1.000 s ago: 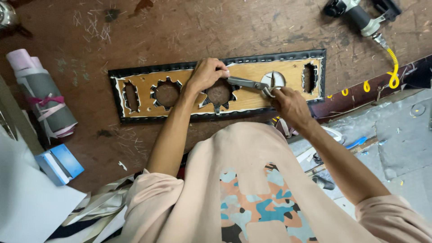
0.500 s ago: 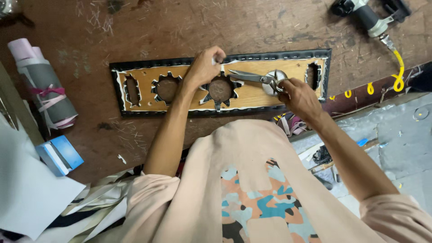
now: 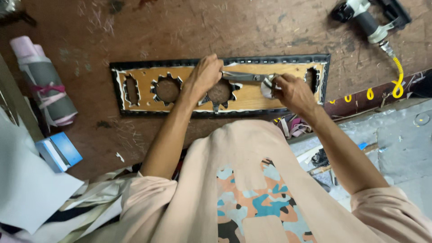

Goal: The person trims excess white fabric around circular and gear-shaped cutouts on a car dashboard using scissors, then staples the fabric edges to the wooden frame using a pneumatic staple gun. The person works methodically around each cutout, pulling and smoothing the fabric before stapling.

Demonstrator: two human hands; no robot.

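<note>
Right hand [image 3: 292, 92] grips the scissors [image 3: 245, 77], blades lying level and pointing left toward the left hand [image 3: 204, 76]. That hand presses down on the long wooden panel [image 3: 252, 101], which lies crosswise on the brown counter [image 3: 180, 27].

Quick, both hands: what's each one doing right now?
Left hand: pressed on the wooden panel, holding nothing visible.
Right hand: closed on the scissors.
</note>
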